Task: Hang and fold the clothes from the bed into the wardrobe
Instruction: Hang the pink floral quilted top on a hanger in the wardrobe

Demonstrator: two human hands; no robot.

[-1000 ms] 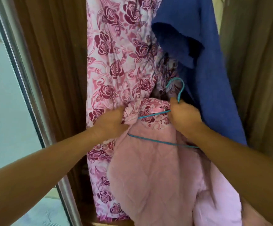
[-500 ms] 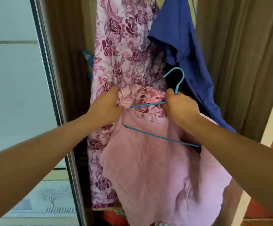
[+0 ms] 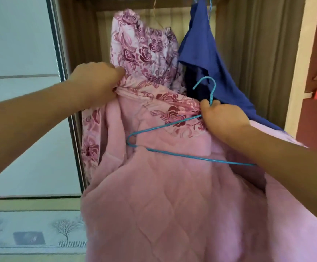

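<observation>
Up and leftward goes the left hand point(image 3: 95, 82) since a moment ago, gripping a bunch of the pink quilted garment point(image 3: 172, 205) at its floral collar and drawing it wide. That leaves the left shoulder of the blue wire hanger point(image 3: 165, 126) bare on the lining, so it likely still needs tucking in before hanging. The right hand point(image 3: 224, 120) grips the hanger's neck under the hook, collar pinched with it. The garment is held before the open wardrobe point(image 3: 258, 53), in front of a hanging floral garment point(image 3: 144, 50) and a blue one point(image 3: 201, 53).
</observation>
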